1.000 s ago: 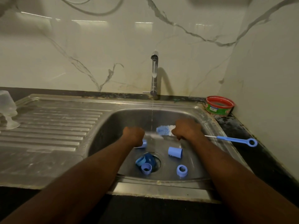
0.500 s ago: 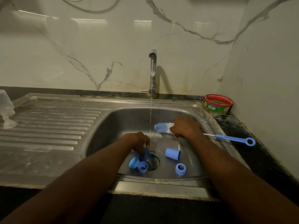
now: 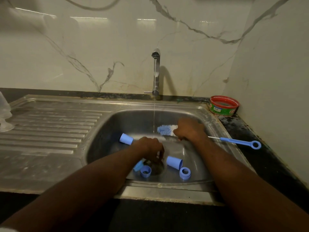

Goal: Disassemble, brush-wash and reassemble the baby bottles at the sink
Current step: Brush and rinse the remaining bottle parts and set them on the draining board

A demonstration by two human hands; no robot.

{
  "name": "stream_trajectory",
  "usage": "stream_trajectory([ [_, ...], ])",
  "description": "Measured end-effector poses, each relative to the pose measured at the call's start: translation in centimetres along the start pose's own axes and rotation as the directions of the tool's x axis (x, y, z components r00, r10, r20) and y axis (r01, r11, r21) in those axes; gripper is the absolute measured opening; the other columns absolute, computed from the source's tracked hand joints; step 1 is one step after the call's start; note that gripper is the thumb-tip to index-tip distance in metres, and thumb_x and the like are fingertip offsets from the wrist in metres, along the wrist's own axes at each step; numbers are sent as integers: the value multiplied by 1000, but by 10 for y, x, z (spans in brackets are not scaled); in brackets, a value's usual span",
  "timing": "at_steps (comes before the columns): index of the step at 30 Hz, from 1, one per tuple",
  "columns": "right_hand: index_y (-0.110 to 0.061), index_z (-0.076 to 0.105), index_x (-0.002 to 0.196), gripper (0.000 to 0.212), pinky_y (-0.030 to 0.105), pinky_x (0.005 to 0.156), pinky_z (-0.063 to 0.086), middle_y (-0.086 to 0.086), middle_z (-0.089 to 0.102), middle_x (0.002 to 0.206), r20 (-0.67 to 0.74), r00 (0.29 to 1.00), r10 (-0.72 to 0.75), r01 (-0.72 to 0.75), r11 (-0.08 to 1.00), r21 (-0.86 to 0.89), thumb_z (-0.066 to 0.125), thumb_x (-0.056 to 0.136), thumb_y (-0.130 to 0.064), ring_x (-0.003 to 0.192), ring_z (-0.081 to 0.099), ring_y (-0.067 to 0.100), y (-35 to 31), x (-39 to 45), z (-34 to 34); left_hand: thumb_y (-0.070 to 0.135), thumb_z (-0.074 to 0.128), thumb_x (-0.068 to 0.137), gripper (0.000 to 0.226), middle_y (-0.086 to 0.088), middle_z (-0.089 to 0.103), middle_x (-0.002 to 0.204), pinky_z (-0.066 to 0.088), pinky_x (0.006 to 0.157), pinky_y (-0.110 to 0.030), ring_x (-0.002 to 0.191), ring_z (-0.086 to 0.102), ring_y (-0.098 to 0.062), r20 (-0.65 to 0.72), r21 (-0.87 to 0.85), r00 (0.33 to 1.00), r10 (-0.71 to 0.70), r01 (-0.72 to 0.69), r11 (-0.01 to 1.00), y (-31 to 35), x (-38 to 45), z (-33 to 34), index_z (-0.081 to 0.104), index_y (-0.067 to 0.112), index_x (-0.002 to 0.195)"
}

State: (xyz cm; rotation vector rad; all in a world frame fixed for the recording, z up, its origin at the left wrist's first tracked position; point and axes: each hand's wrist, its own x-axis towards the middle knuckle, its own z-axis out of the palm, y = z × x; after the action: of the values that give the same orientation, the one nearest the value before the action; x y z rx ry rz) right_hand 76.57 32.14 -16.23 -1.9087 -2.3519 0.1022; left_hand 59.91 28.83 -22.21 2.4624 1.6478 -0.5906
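Observation:
My right hand grips the bottle brush just behind its blue-and-white bristles. The brush's blue handle sticks out over the sink's right rim. My left hand reaches down over the drain, fingers curled downward; whatever they hold is hidden. Blue bottle parts lie in the basin: a cap at the left, a second cap right of the drain, two rings at the front, and a small blue piece. A pale streak between my hands may be a clear bottle.
A thin stream runs from the tap into the steel sink. The ribbed drainboard holds a clear teat and cover at its far left. A red-rimmed green tub sits in the back right corner by the wall.
My left hand has dropped from beside the brush down to the drain. The blue cap at the basin's left has come into sight. My right hand stays on the brush.

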Motion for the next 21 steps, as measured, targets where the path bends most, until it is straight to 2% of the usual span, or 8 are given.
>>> stream_trajectory([
  [2, -17, 63, 121, 37, 40, 84, 51, 7, 66, 115, 7, 1000, -1, 1, 1000, -11, 71, 87, -26, 103, 63, 26, -1, 0, -1, 53, 64, 90, 46, -3, 62, 121, 48, 79, -35, 106, 61, -23, 118, 72, 993, 4, -13, 997, 10, 4, 5, 61, 27, 129],
  [4, -17, 63, 121, 37, 39, 81, 49, 7, 66, 115, 6, 1000, 1, 0, 1000, -21, 72, 87, -26, 104, 62, 26, -2, 0, -1, 48, 64, 93, 45, -8, 62, 118, 50, 79, -37, 93, 60, -24, 134, 160, 991, -10, -11, 987, 16, 5, 9, 62, 18, 127],
  [6, -17, 63, 121, 36, 39, 82, 50, 6, 66, 113, 5, 1000, -1, 1, 1000, -27, 72, 87, -27, 104, 62, 25, -3, -1, -1, 42, 64, 93, 40, -10, 61, 117, 49, 75, -37, 91, 60, -25, 116, 171, 993, -12, -8, 985, 16, 6, 11, 63, 16, 124],
  [9, -17, 64, 119, 35, 40, 83, 53, 5, 67, 109, 6, 1000, 10, -10, 1000, -12, 73, 86, -27, 100, 63, 24, -2, -3, -1, 37, 68, 90, 33, -7, 59, 122, 51, 80, -35, 105, 62, -26, 48, 12, 998, -29, 29, 1000, 2, 6, 6, 68, 23, 120],
  [12, -17, 66, 113, 32, 38, 80, 52, 5, 68, 104, 19, 999, 26, -26, 1000, 0, 72, 83, -23, 96, 64, 24, 1, -4, -4, 27, 73, 87, 28, -3, 67, 118, 49, 87, -29, 108, 63, -22, -163, -309, 974, -158, 101, 946, -21, 2, -7, 73, 26, 114],
  [16, -18, 69, 108, 25, 35, 76, 49, 5, 68, 104, 23, 999, 31, -31, 1000, 3, 69, 82, -19, 96, 63, 26, 2, -5, -6, 24, 73, 87, 24, -8, 75, 105, 49, 82, -24, 95, 69, -20, -400, -622, 799, -448, 122, 773, -42, 4, -13, 75, 12, 108],
  [19, -18, 68, 106, 21, 35, 77, 48, 5, 67, 106, 1, 1000, 29, -29, 999, 14, 66, 85, -21, 98, 63, 26, 1, -6, -6, 25, 75, 90, 19, -8, 74, 96, 50, 71, -18, 80, 65, -11, -425, -796, 671, -608, 44, 604, -48, 11, -21, 74, 10, 101],
  [21, -18, 67, 109, 23, 37, 80, 49, 4, 64, 104, -11, 999, 34, -34, 999, 26, 67, 86, -22, 100, 63, 25, 0, -7, -4, 24, 73, 91, 16, -4, 71, 90, 46, 70, -14, 81, 62, -10, -457, -835, 587, -668, -23, 551, -48, 15, -29, 72, 9, 98],
])
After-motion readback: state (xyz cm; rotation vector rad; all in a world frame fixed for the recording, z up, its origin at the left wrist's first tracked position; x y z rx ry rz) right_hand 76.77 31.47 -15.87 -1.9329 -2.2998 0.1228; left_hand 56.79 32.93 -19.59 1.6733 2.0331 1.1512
